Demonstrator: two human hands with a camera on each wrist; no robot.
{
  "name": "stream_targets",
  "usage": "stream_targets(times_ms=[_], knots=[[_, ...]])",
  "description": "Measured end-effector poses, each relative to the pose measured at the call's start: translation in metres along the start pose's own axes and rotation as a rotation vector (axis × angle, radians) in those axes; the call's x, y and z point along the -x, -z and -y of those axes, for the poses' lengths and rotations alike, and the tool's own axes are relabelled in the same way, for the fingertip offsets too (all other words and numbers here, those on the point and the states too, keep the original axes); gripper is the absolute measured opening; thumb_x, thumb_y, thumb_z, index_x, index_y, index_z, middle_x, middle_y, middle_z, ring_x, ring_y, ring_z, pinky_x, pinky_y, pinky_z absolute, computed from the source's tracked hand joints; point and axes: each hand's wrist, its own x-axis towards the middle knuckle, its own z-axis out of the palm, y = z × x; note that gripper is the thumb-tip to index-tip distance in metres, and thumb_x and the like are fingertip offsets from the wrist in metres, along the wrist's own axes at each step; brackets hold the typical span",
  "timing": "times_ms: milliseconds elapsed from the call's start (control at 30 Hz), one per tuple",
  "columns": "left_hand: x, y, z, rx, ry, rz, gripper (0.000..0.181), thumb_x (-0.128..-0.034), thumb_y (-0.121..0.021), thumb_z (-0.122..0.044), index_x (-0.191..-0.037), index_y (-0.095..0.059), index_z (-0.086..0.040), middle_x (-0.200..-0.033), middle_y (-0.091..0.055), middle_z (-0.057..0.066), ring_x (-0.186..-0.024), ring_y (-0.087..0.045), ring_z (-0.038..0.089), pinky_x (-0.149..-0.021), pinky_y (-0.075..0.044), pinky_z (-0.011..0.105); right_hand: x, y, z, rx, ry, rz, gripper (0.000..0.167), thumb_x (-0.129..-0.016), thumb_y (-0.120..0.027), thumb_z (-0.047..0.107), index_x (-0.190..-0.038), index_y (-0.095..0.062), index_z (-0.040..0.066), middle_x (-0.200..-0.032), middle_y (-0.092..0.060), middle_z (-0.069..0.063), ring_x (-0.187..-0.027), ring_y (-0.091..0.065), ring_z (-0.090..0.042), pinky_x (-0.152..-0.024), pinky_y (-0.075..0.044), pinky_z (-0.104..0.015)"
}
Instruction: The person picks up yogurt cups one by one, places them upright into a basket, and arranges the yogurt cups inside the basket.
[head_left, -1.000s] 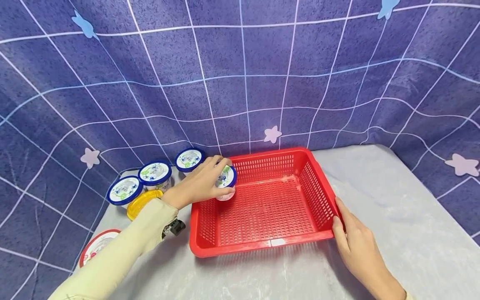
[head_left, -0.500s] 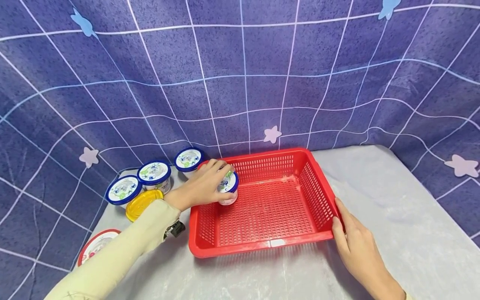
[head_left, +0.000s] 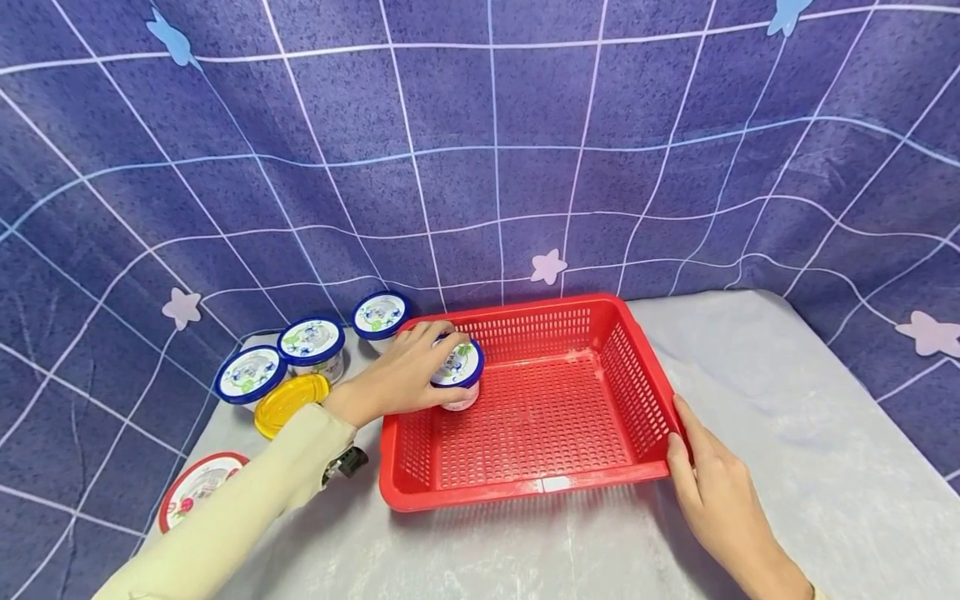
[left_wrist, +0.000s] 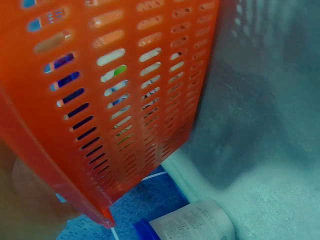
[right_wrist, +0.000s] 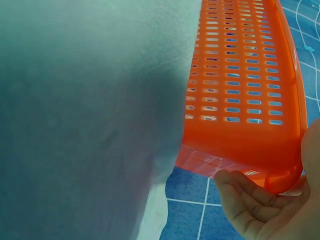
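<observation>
left hand (head_left: 405, 371) curled round a blue-lidded tub (head_left: 461, 368), upright within the left rear part of the red perforated basket (head_left: 532, 421); contact with the basket floor unclear. right hand (head_left: 716, 487) grips the basket rim at the right front corner. left of basket: three other blue-lidded tubs (head_left: 311, 339), one red-lidded tub (head_left: 197, 492).

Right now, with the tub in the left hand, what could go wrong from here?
The left hand holds the tub from above; it could tip on release. The sleeve overlaps the yellow item in the head view and might brush it when withdrawn. The right hand grips the basket at a corner; a tug could shift it.
</observation>
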Motion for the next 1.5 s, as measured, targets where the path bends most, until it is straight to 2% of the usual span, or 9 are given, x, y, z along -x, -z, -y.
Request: stream_targets(times_ms=[100,267,500,700,900,1100,1233,1500], knots=[[0.003,0.004,-0.002,0.0,-0.005,-0.017,0.075,-0.0847,-0.068,-0.062,-0.138,-0.053,-0.012,-0.13,-0.05,0.009,-0.123,-0.046,0.03,-0.104,-0.037,0.051,0.001,0.0,0.001,-0.003,-0.012,0.005,0.053,-0.101,-0.053,0.015,-0.152,-0.042,0.015,-0.133,-0.061,-0.021,-0.117,-0.06,-0.041,-0.098,-0.044,-0.037],[0.013,0.013,-0.008,-0.006,0.015,-0.038,0.07,-0.0892,-0.063,-0.062,-0.138,-0.052,-0.014,-0.133,-0.049,0.008,-0.127,-0.043,0.029,-0.107,-0.034,0.052,0.001,-0.001,0.002,-0.01,-0.04,0.025,0.052,-0.101,-0.052,0.016,-0.152,-0.042,0.016,-0.133,-0.061,-0.021,-0.117,-0.061,-0.041,-0.091,-0.045,-0.049],[0.028,0.027,-0.023,-0.052,0.026,-0.101,0.065,-0.0909,-0.063,-0.058,-0.137,-0.053,-0.013,-0.136,-0.049,0.011,-0.13,-0.042,0.029,-0.106,-0.031,0.057,0.002,-0.001,0.003,-0.005,-0.041,0.025,0.053,-0.101,-0.052,0.016,-0.152,-0.042,0.016,-0.134,-0.06,-0.02,-0.118,-0.06,-0.04,-0.095,-0.044,-0.043],[0.042,0.04,-0.042,-0.08,0.027,-0.133,0.063,-0.0912,-0.065,-0.053,-0.138,-0.052,-0.014,-0.139,-0.048,0.014,-0.131,-0.041,0.031,-0.11,-0.028,0.056,0.001,0.0,0.003,-0.008,-0.047,0.027,0.053,-0.101,-0.052,0.016,-0.153,-0.041,0.017,-0.133,-0.061,-0.022,-0.117,-0.06,-0.041,-0.092,-0.044,-0.048],[0.055,0.046,-0.054,-0.091,0.021,-0.137,0.065,-0.0932,-0.057,-0.06,-0.139,-0.051,-0.014,-0.141,-0.048,0.014,-0.132,-0.039,0.032,-0.113,-0.023,0.057,0.002,0.0,0.003,-0.008,-0.046,0.032,0.053,-0.101,-0.052,0.016,-0.153,-0.041,0.017,-0.132,-0.061,-0.023,-0.117,-0.06,-0.042,-0.091,-0.044,-0.05],[0.068,0.049,-0.059,-0.085,0.028,-0.158,0.067,-0.0918,-0.059,-0.06,-0.139,-0.053,-0.013,-0.142,-0.048,0.016,-0.133,-0.039,0.036,-0.112,-0.023,0.056,0.003,0.001,0.003,-0.01,-0.058,0.043,0.053,-0.102,-0.051,0.016,-0.154,-0.04,0.019,-0.133,-0.06,-0.023,-0.118,-0.06,-0.043,-0.091,-0.044,-0.052],[0.078,0.052,-0.062,-0.091,0.06,-0.167,0.067,-0.0921,-0.057,-0.061,-0.139,-0.054,-0.013,-0.142,-0.048,0.015,-0.133,-0.038,0.035,-0.111,-0.025,0.057,0.002,0.001,0.002,-0.008,-0.055,0.04,0.053,-0.102,-0.051,0.017,-0.153,-0.04,0.019,-0.134,-0.06,-0.023,-0.118,-0.059,-0.042,-0.094,-0.043,-0.049],[0.097,0.052,-0.069,-0.09,0.143,-0.137,0.065,-0.0899,-0.062,-0.058,-0.138,-0.054,-0.016,-0.141,-0.048,0.011,-0.132,-0.039,0.03,-0.111,-0.026,0.055,0.002,0.001,0.001,-0.009,-0.032,0.023,0.053,-0.101,-0.052,0.016,-0.153,-0.041,0.017,-0.133,-0.06,-0.024,-0.117,-0.06,-0.043,-0.1,-0.043,-0.04]])
